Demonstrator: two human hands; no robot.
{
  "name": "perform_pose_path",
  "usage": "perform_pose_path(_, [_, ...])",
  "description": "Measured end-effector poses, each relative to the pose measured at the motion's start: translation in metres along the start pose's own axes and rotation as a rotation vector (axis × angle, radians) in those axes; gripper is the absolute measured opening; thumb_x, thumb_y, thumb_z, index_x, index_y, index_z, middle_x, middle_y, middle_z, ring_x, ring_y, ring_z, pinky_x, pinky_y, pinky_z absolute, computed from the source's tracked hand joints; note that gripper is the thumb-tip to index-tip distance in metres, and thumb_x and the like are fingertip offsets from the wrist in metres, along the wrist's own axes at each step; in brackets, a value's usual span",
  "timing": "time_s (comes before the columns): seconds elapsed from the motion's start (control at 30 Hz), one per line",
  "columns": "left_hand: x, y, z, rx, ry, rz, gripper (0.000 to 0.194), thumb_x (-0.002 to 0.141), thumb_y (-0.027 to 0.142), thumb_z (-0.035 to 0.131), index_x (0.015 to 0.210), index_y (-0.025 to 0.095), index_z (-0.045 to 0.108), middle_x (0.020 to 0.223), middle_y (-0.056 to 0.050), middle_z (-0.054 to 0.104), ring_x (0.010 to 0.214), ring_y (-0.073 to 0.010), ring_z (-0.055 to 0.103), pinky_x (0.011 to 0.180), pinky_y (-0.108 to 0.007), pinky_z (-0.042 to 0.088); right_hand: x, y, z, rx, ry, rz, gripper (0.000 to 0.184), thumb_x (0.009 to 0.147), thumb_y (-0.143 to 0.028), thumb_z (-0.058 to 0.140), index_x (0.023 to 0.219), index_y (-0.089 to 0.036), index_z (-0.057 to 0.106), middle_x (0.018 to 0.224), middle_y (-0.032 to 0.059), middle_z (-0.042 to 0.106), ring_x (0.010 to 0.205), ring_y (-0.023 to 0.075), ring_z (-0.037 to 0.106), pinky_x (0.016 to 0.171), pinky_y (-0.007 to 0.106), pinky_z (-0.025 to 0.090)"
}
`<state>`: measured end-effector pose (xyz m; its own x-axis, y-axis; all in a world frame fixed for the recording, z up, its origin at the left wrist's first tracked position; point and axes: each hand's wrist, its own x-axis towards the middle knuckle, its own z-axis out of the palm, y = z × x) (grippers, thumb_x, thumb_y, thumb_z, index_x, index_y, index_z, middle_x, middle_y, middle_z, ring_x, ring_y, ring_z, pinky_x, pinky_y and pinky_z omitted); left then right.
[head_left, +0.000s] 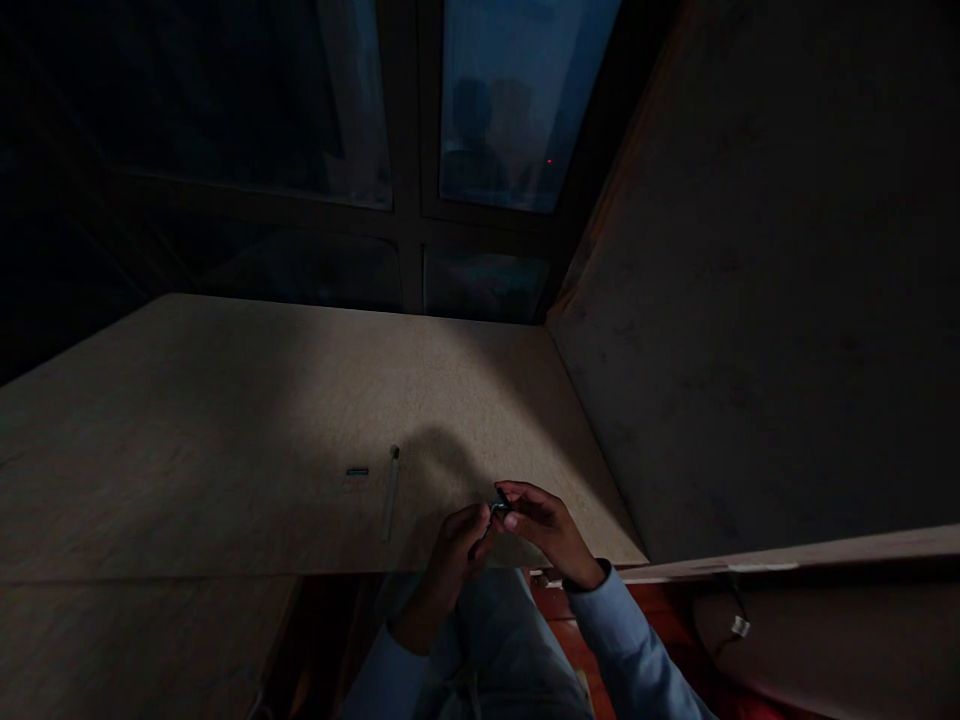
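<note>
Near the table's front edge, my left hand point(461, 540) and my right hand point(541, 515) meet in front of me. Both have their fingers closed on a small dark object point(500, 503) with a shiny part; its kind cannot be made out in this dim light. Left of the hands, a thin pale stick point(391, 495) with a dark patch near its far end lies on the table. Beside it rests a short, dark, bar-shaped piece point(357, 471).
The pale table point(225, 400) runs back to dark windows point(517, 120). A tall panel point(765, 300) borders it on the right. A lower surface point(135, 640) is at front left, and a cable with a white tag point(739, 626) hangs at lower right.
</note>
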<state>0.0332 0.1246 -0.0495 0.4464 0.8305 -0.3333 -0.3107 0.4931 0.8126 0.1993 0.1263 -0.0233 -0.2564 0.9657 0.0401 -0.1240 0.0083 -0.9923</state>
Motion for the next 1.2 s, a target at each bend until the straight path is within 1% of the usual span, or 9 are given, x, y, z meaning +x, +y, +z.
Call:
perform_pose_path(0.1, [0.003,0.001,0.001,0.001,-0.012,0.008,0.058,0.076,0.068,0.06,0.079,0.012,0.047,0.052,0.005,0.028,0.043,-0.0023,0.022,0.042,-0.019,0.013,0.003,-0.001,-0.003,0.059,-0.028,-0.022,0.036,0.082,-0.021,0.071,0.117,-0.017,0.063,0.097,0.0047,0.063,0.082,0.0111,0.064,0.079,0.023,0.051])
perform_pose_path(0.23, [0.007,0.002,0.002,-0.015,-0.003,-0.005,0.059,0.073,0.068,0.062,0.079,0.012,0.045,0.052,0.005,0.028,0.044,-0.0023,0.021,0.043,-0.019,0.014,0.006,-0.001,-0.004,0.087,-0.046,-0.038,0.035,0.083,-0.017,0.069,0.118,-0.02,0.064,0.094,0.0032,0.064,0.082,0.0094,0.063,0.079,0.021,0.05])
perform_pose_path(0.4, [0.01,0.003,0.0,-0.032,-0.039,-0.01,0.061,0.071,0.071,0.062,0.078,0.013,0.044,0.051,0.006,0.028,0.043,-0.0024,0.022,0.043,-0.019,0.015,0.008,-0.001,-0.004,0.128,-0.05,-0.044,0.036,0.084,-0.014,0.068,0.119,-0.023,0.065,0.095,0.0021,0.063,0.082,0.0084,0.063,0.078,0.02,0.05])
perform_pose_path(0.57, [0.007,0.004,0.0,-0.018,-0.116,0.019,0.055,0.078,0.065,0.06,0.075,0.014,0.039,0.053,0.005,0.029,0.045,-0.0022,0.022,0.043,-0.019,0.015,0.005,-0.008,-0.006,0.148,-0.102,-0.055,0.038,0.086,-0.015,0.066,0.123,-0.022,0.063,0.092,0.0039,0.063,0.083,0.0091,0.062,0.078,0.021,0.048])
perform_pose_path(0.67, [0.004,0.004,0.003,0.008,-0.147,0.035,0.053,0.081,0.063,0.056,0.076,0.013,0.041,0.053,0.005,0.029,0.045,-0.0027,0.022,0.044,-0.019,0.016,0.0,-0.012,-0.008,0.16,-0.116,-0.068,0.037,0.086,-0.016,0.066,0.122,-0.022,0.064,0.092,0.005,0.062,0.083,0.0102,0.062,0.077,0.022,0.048])
perform_pose_path(0.77, [0.001,0.003,0.007,0.014,-0.183,0.031,0.054,0.081,0.065,0.055,0.078,0.013,0.042,0.054,0.005,0.028,0.045,-0.0029,0.02,0.044,-0.02,0.015,-0.005,-0.015,-0.011,0.17,-0.099,-0.064,0.037,0.083,-0.015,0.068,0.12,-0.023,0.066,0.092,0.0047,0.062,0.082,0.0102,0.061,0.076,0.021,0.048])
perform_pose_path(0.87, [-0.002,0.003,0.012,0.028,-0.185,0.025,0.057,0.078,0.068,0.056,0.074,0.014,0.038,0.055,0.004,0.029,0.046,-0.0033,0.023,0.045,-0.021,0.016,-0.012,-0.016,-0.012,0.161,-0.052,-0.05,0.038,0.08,-0.015,0.07,0.117,-0.026,0.069,0.094,0.0043,0.062,0.084,0.0104,0.06,0.077,0.021,0.047])
perform_pose_path(1.03, [-0.008,0.004,0.021,0.115,-0.17,0.036,0.057,0.079,0.069,0.053,0.077,0.013,0.046,0.052,0.004,0.029,0.045,-0.0041,0.022,0.045,-0.022,0.014,-0.024,-0.019,-0.012,0.265,-0.114,-0.058,0.038,0.084,-0.02,0.069,0.121,-0.029,0.067,0.09,0.0034,0.062,0.08,0.0097,0.059,0.075,0.021,0.045])
perform_pose_path(1.2, [-0.016,0.005,0.03,0.146,-0.164,0.054,0.06,0.078,0.07,0.054,0.078,0.011,0.051,0.052,0.003,0.031,0.045,-0.0042,0.024,0.046,-0.023,0.015,-0.034,-0.021,-0.014,0.26,-0.12,-0.078,0.038,0.086,-0.023,0.068,0.124,-0.028,0.065,0.089,0.0038,0.063,0.08,0.0091,0.059,0.075,0.02,0.045])
